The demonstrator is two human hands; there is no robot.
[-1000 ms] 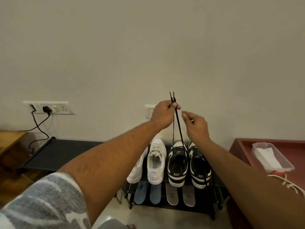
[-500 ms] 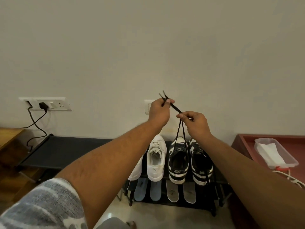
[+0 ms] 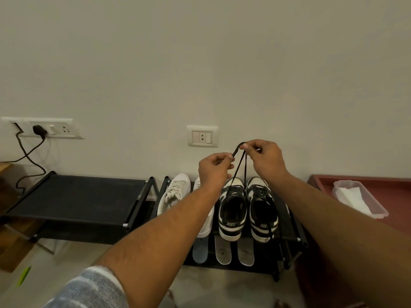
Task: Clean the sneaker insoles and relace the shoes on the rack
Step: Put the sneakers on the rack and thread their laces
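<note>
Left hand [image 3: 214,168] and right hand [image 3: 265,158] each pinch the black lace [image 3: 237,148] in a tight fingertip grip, a short arc bridging the two grips. Both strands drop from the grips to the black-and-white sneaker [image 3: 232,210] on the rack [image 3: 299,234] top shelf, just below the hands.
</note>
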